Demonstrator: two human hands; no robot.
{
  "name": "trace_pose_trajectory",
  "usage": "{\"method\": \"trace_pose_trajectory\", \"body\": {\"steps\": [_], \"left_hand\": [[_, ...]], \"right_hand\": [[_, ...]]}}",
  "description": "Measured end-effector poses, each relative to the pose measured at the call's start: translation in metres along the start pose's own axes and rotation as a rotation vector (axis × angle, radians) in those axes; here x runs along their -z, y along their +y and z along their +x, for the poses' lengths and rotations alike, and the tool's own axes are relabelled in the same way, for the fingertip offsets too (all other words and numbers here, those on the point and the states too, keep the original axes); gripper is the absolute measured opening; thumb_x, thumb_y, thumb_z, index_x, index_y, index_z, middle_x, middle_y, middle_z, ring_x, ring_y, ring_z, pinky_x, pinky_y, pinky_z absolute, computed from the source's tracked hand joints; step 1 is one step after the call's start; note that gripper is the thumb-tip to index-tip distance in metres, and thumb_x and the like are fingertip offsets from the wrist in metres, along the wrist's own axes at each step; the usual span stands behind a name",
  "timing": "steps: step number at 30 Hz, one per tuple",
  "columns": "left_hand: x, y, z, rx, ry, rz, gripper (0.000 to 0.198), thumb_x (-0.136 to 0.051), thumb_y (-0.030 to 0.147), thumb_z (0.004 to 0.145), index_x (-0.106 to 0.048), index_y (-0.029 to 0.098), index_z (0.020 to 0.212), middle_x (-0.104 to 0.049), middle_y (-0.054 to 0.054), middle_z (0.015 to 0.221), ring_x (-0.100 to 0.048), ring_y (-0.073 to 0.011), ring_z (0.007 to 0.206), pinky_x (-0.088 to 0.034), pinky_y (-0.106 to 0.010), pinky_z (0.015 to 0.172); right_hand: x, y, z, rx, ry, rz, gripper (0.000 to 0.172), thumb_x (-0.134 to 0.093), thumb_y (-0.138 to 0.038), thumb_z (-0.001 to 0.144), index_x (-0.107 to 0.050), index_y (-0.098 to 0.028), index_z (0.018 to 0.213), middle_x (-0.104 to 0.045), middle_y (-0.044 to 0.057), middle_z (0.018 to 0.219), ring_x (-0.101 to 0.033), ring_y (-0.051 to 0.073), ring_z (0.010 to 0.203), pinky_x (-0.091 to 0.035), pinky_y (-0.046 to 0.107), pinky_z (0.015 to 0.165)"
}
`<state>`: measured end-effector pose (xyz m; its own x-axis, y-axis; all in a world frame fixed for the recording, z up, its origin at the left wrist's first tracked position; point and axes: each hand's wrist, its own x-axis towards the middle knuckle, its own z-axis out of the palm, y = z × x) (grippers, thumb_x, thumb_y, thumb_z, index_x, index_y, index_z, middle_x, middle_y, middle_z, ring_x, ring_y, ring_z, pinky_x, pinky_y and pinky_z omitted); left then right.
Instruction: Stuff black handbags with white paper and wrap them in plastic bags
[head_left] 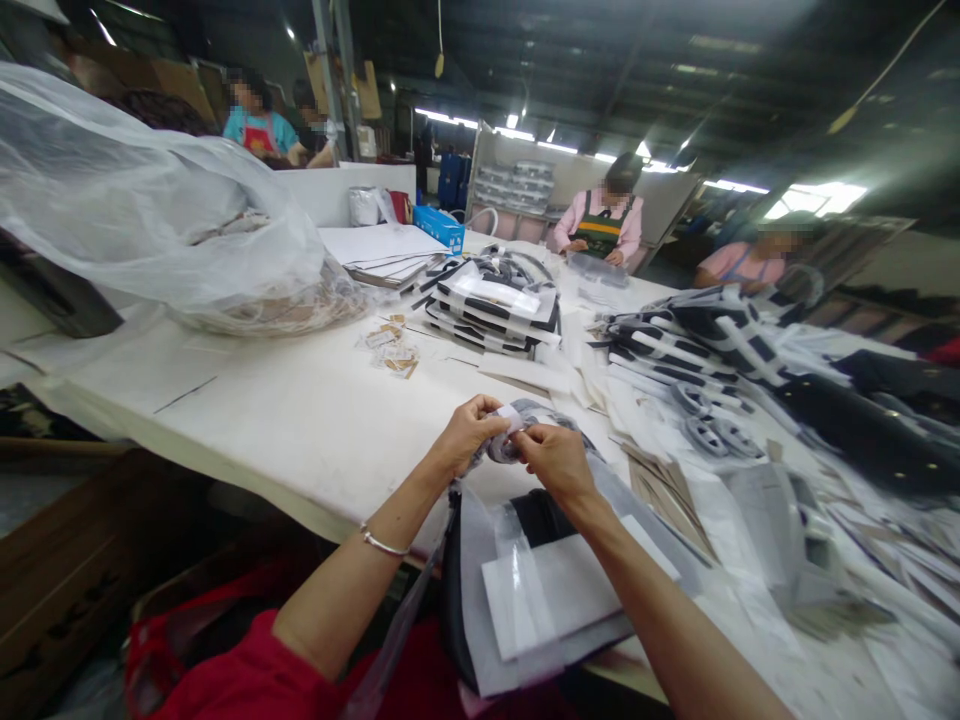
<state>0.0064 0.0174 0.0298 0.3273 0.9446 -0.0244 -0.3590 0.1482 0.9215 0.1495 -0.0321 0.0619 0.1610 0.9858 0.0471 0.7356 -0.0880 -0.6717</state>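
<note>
My left hand (474,428) pinches a white strip (510,416) lying around a coiled strap (504,449) that looks wrapped in clear plastic. From the other side, my right hand (556,458) has its fingers closed on the same wrapped coil. Below the hands, at the table's front edge, rests a black bag (453,600) covered with pale sheets. A white paper piece (555,590) lies across it, with shiny clear tape or film over part of it. My forearms hide some of the bag.
Left on the white table (300,430) sits a large translucent plastic sack (225,230). Small tags (394,350) lie near a stack of wrapped black bags (491,310). More wrapped bags (675,345) and paper strips (667,490) crowd the right. A person (604,220) works across the table.
</note>
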Motion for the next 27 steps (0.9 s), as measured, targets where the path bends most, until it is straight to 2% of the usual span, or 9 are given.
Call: {"method": "trace_pose_trajectory", "body": {"steps": [4,6,8,11,13,16,19,24,27], "left_hand": [[0.000,0.004,-0.001,0.023,-0.062,-0.002,0.035,-0.078,0.031,0.063,-0.057,0.015,0.086,-0.064,0.001,0.071,-0.059,-0.0099,0.055,-0.044,-0.021,0.053],[0.001,0.005,-0.001,0.040,-0.093,-0.005,0.034,-0.075,0.034,0.066,-0.055,0.016,0.087,-0.063,0.002,0.070,-0.058,-0.0099,0.053,-0.044,-0.022,0.053],[0.001,0.005,-0.001,0.044,-0.109,0.015,0.031,-0.072,0.035,0.069,-0.054,0.017,0.087,-0.063,0.002,0.070,-0.058,-0.0105,0.054,-0.045,-0.023,0.054],[0.000,0.002,0.001,0.032,-0.122,0.059,0.029,-0.072,0.031,0.067,-0.056,0.016,0.087,-0.065,0.000,0.076,-0.061,-0.0119,0.064,-0.048,-0.026,0.065],[-0.001,0.000,0.001,0.026,-0.133,0.098,0.028,-0.073,0.026,0.064,-0.060,0.015,0.086,-0.067,-0.002,0.083,-0.063,-0.0138,0.074,-0.049,-0.027,0.074],[0.002,-0.002,0.003,0.033,-0.107,0.190,0.031,-0.076,0.024,0.060,-0.066,0.014,0.087,-0.069,-0.005,0.088,-0.064,-0.0186,0.084,-0.049,-0.030,0.081],[0.016,-0.001,0.003,0.008,0.011,0.316,0.045,-0.081,0.031,0.060,-0.066,0.014,0.098,-0.069,-0.009,0.103,-0.063,-0.0241,0.099,-0.049,-0.034,0.087],[0.052,0.008,-0.003,-0.037,0.146,0.471,0.056,-0.073,0.049,0.070,-0.060,0.011,0.109,-0.065,-0.017,0.117,-0.061,-0.0264,0.111,-0.047,-0.039,0.097],[0.071,0.014,-0.010,-0.034,0.186,0.517,0.062,-0.066,0.055,0.073,-0.058,0.010,0.115,-0.064,-0.018,0.120,-0.060,-0.0279,0.115,-0.046,-0.043,0.100]], "right_hand": [[0.011,-0.001,0.002,0.164,0.209,-0.478,0.037,-0.062,-0.048,0.084,-0.066,-0.022,0.059,-0.067,0.003,0.060,-0.061,0.018,0.059,-0.034,0.027,0.053],[0.016,-0.001,0.003,0.313,0.316,-0.604,0.032,-0.064,-0.047,0.084,-0.067,-0.021,0.067,-0.069,0.006,0.067,-0.062,0.021,0.066,-0.037,0.030,0.060],[0.018,-0.002,0.005,0.534,0.399,-0.653,0.024,-0.064,-0.042,0.085,-0.071,-0.019,0.086,-0.072,0.009,0.086,-0.063,0.026,0.084,-0.041,0.035,0.075],[0.017,-0.004,0.012,0.829,0.380,-0.713,0.038,-0.059,-0.027,0.089,-0.061,-0.016,0.126,-0.062,0.014,0.130,-0.050,0.031,0.123,-0.031,0.045,0.105],[0.013,-0.004,0.020,0.897,0.259,-0.785,0.043,-0.054,-0.018,0.090,-0.056,-0.016,0.133,-0.055,0.013,0.141,-0.043,0.029,0.133,-0.021,0.047,0.114],[0.008,-0.003,0.037,0.797,0.029,-0.881,0.027,-0.051,-0.015,0.089,-0.069,-0.015,0.109,-0.070,0.012,0.114,-0.058,0.027,0.115,-0.017,0.045,0.116],[0.004,-0.001,0.051,0.685,-0.119,-0.932,0.021,-0.053,-0.020,0.085,-0.073,-0.015,0.088,-0.074,0.011,0.089,-0.066,0.025,0.094,-0.017,0.044,0.116],[-0.011,0.000,0.063,0.536,-0.199,-0.945,0.022,-0.054,-0.019,0.083,-0.074,-0.014,0.089,-0.075,0.014,0.093,-0.068,0.025,0.094,-0.019,0.042,0.113],[-0.018,0.003,0.072,0.445,-0.188,-0.913,0.025,-0.059,-0.025,0.084,-0.072,-0.013,0.102,-0.073,0.015,0.104,-0.066,0.029,0.103,-0.021,0.047,0.112]]}}
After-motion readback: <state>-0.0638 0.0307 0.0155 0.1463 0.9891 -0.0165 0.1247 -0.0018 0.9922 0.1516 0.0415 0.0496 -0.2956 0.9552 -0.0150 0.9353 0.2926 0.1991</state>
